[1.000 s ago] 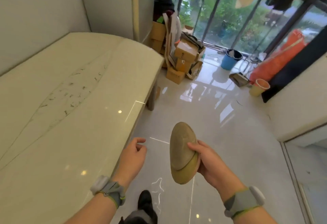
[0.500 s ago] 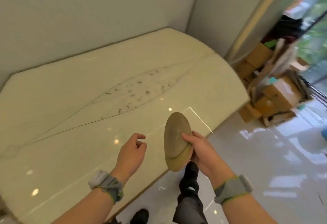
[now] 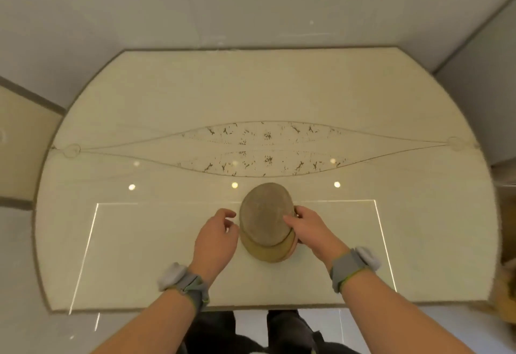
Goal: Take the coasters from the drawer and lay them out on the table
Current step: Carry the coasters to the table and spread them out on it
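Note:
A stack of round tan coasters (image 3: 265, 219) is held over the near middle of the cream table (image 3: 167, 102). My right hand (image 3: 312, 230) grips the stack from its right side, thumb on the top coaster. The stack is tilted, its lower, yellower edge toward me. My left hand (image 3: 216, 239) hovers just left of the stack with fingers curled and apart, holding nothing. Whether the stack touches the tabletop I cannot tell. No drawer is in view.
The table is a glossy half-oval set against a grey wall (image 3: 251, 4), with a leaf-shaped inlay (image 3: 265, 148) across its middle. Its front edge (image 3: 279, 307) is right before my legs. A brown box (image 3: 505, 295) shows at the far right.
My view has swung from the floor and boxes to face the table squarely. The coaster stack has gone from upright over the floor to tilted flatter over the tabletop. My left hand has closed in beside it.

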Demonstrator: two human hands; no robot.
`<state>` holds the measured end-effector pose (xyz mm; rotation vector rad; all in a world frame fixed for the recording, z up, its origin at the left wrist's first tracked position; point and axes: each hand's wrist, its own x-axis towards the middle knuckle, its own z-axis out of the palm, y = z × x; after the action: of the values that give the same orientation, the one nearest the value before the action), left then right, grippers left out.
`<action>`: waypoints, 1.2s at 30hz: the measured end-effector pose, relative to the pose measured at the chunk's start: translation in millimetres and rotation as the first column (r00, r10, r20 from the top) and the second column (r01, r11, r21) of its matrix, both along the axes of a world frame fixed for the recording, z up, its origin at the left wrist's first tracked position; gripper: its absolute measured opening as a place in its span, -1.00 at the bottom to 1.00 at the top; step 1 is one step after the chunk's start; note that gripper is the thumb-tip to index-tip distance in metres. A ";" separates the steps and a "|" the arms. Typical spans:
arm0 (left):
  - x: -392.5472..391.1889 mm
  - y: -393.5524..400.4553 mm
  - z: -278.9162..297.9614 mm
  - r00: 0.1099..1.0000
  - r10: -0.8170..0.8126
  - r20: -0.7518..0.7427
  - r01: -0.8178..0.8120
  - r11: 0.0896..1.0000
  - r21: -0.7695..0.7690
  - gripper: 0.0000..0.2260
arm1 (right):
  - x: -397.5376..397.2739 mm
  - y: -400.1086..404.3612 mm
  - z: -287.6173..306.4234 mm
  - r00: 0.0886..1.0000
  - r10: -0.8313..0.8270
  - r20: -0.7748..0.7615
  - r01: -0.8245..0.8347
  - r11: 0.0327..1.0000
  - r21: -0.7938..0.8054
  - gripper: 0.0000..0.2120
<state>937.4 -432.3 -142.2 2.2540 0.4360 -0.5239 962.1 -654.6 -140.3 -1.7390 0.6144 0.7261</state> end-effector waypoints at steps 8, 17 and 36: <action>-0.4 -49.7 -27.8 0.999 -0.020 -0.041 0.030 0.964 0.265 -0.63 | 9.9 -36.1 -36.2 0.943 0.332 -0.011 -0.302 0.843 -0.446 -0.55; -15.3 -47.0 -53.1 0.995 0.005 -0.103 0.030 0.940 0.339 -0.50 | 30.7 -12.9 -54.1 0.808 0.584 0.079 -0.393 0.633 -0.667 -0.47; 10.8 -53.1 -58.7 1.000 0.014 0.008 -0.016 0.912 0.410 -0.67 | -2.8 -41.3 -57.8 0.738 0.664 0.116 -0.323 0.500 -0.804 -0.93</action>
<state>948.2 -485.4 -200.9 2.6510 0.6068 -0.4498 959.3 -695.9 -198.1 -2.8482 0.0306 0.4617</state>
